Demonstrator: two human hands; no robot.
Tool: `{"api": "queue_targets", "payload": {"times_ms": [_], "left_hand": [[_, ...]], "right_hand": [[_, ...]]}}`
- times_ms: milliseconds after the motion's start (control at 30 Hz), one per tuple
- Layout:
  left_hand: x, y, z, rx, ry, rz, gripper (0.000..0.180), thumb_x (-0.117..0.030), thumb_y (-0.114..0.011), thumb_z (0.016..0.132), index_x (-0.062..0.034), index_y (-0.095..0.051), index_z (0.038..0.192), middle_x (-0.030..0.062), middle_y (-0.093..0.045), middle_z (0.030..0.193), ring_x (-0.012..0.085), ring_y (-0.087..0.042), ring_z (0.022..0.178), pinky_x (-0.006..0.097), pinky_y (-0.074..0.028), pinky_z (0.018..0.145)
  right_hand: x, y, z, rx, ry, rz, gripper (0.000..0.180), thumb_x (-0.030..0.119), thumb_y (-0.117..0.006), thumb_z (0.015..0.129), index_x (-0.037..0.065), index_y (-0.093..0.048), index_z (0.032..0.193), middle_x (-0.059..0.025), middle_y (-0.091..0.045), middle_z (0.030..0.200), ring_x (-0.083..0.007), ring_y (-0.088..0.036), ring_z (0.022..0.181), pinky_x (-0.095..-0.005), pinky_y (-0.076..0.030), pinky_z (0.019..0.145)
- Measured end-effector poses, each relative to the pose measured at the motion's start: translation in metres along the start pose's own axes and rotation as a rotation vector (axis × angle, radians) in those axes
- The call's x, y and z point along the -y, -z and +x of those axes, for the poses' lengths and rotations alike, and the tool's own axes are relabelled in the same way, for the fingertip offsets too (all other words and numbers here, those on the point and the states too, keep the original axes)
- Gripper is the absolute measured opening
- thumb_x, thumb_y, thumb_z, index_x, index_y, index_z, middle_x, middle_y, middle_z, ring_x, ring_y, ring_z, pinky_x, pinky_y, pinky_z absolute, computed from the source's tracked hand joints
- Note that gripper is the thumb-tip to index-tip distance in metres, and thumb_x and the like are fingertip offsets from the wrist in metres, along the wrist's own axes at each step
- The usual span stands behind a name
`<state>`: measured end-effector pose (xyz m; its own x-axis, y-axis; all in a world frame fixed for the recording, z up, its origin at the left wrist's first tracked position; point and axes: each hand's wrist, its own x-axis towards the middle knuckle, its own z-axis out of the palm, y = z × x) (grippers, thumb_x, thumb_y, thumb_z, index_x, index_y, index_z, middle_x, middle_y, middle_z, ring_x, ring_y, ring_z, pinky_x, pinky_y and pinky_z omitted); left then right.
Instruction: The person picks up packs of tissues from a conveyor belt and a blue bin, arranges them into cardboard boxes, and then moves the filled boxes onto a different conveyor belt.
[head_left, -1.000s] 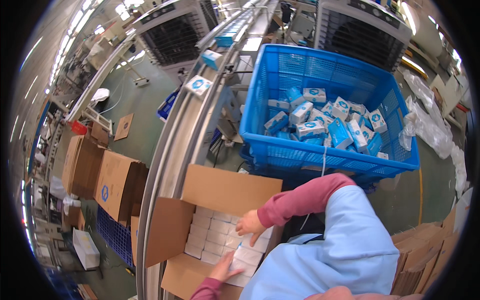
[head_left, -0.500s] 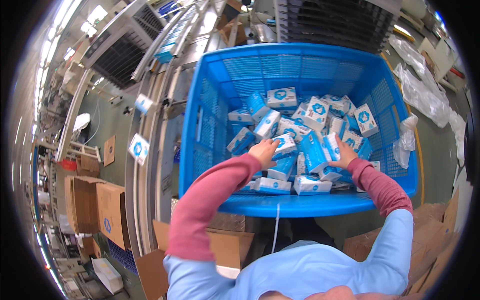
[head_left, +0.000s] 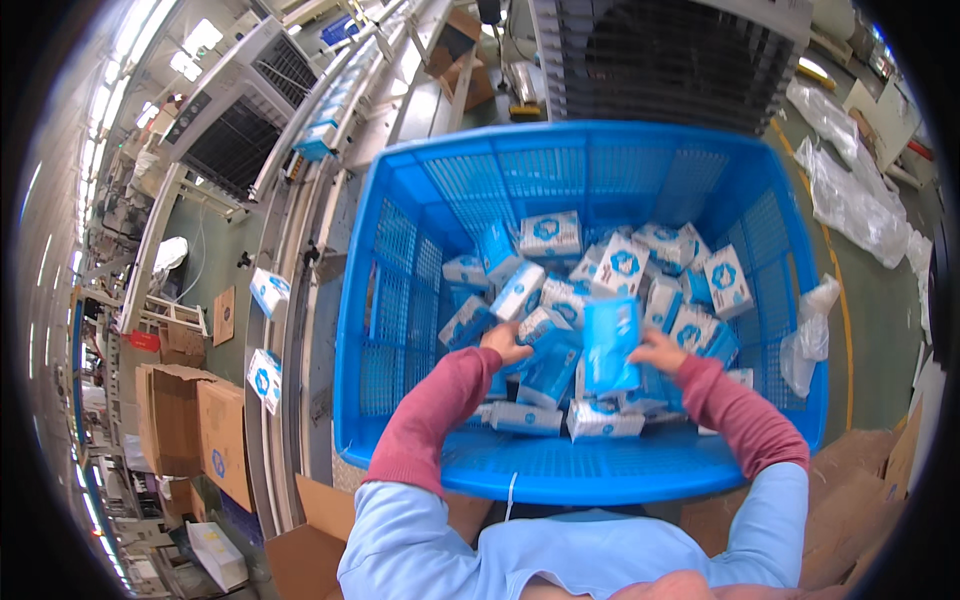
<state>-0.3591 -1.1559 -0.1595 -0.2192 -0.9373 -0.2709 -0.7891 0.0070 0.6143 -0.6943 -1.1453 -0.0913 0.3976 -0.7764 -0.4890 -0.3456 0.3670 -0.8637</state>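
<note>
A big blue plastic basket point(head_left: 590, 486) in front of me holds a jumbled heap of small white-and-blue cartons. My right hand point(head_left: 660, 352) grips a carton point(head_left: 612, 345) by its right edge, its plain blue side showing and slightly blurred. That carton is raised above the heap. At the heap's left part, my left hand point(head_left: 507, 343) has its fingers closed on another carton point(head_left: 545, 327), white and blue, among the others; part of the grip is hidden.
A conveyor point(head_left: 287, 345) runs along the left of the basket, with two separate cartons on it and a row farther up. An open cardboard box point(head_left: 312, 515) stands at lower left. A dark-grilled machine point(head_left: 665, 65) is behind the basket; plastic sheeting point(head_left: 855, 200) lies right.
My right hand has lifted a blue-sided carton off the heap. My left hand has moved slightly left and down, closing on a carton. The conveyor's cartons have shifted toward the near end.
</note>
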Motion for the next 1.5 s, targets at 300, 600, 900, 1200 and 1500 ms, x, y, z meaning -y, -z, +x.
{"api": "queue_targets", "payload": {"times_ms": [300, 600, 900, 1200, 1500], "left_hand": [[0.035, -0.019, 0.066, 0.028, 0.240, 0.171, 0.080, -0.053, -0.067, 0.055, -0.0157, -0.048, 0.123, 0.0211, -0.019, 0.139, 0.0359, -0.016, 0.130, 0.059, -0.016, 0.099], [-0.035, 0.073, -0.009, -0.030, 0.188, 0.301, 0.061, -0.056, -0.060, 0.057, -0.0131, -0.062, 0.100, 0.0191, -0.053, 0.106, 0.0332, -0.047, 0.106, 0.062, -0.022, 0.092], [-0.093, 0.201, -0.446, -0.957, -0.002, -0.118, 0.065, -0.026, -0.071, 0.052, 0.0036, -0.044, 0.102, 0.0171, -0.046, 0.095, 0.0291, -0.046, 0.090, 0.038, -0.038, 0.081], [-0.073, -0.016, -0.688, -0.870, 1.280, -0.234, 0.054, -0.041, -0.059, 0.069, -0.0030, -0.055, 0.106, 0.0210, -0.057, 0.103, 0.0323, -0.054, 0.097, 0.038, -0.042, 0.085], [0.021, 0.039, -0.677, -0.279, 1.235, -0.884, 0.057, -0.057, -0.048, 0.075, -0.0143, -0.058, 0.112, 0.0098, -0.055, 0.116, 0.0265, -0.052, 0.103, 0.036, -0.039, 0.089]], "right_hand": [[-0.011, -0.035, 0.029, 0.115, 0.060, -0.530, 0.067, 0.047, -0.070, 0.062, 0.007, -0.054, 0.113, -0.0208, -0.055, 0.109, -0.0309, -0.054, 0.102, -0.0362, -0.043, 0.086], [-0.041, -0.014, 0.077, 0.134, 0.018, -0.591, 0.060, 0.043, -0.072, 0.062, 0.000, -0.057, 0.101, -0.0191, -0.053, 0.107, -0.0267, -0.052, 0.094, -0.0358, -0.043, 0.079], [0.219, -0.194, -0.034, 0.813, 0.537, 0.250, 0.064, 0.024, -0.057, 0.075, -0.002, -0.031, 0.127, -0.0140, -0.048, 0.116, -0.0230, -0.051, 0.104, -0.0347, -0.042, 0.088], [0.169, -0.551, -0.190, 1.266, 0.900, -1.447, 0.069, 0.058, -0.050, 0.072, 0.006, -0.050, 0.117, -0.0275, -0.043, 0.118, -0.0412, -0.046, 0.105, -0.0414, -0.034, 0.094], [0.171, -0.651, -0.222, 1.193, 0.402, -2.154, 0.076, 0.064, -0.051, 0.068, 0.008, -0.052, 0.119, -0.0134, -0.050, 0.121, -0.0296, -0.047, 0.109, -0.0374, -0.035, 0.093]]}}
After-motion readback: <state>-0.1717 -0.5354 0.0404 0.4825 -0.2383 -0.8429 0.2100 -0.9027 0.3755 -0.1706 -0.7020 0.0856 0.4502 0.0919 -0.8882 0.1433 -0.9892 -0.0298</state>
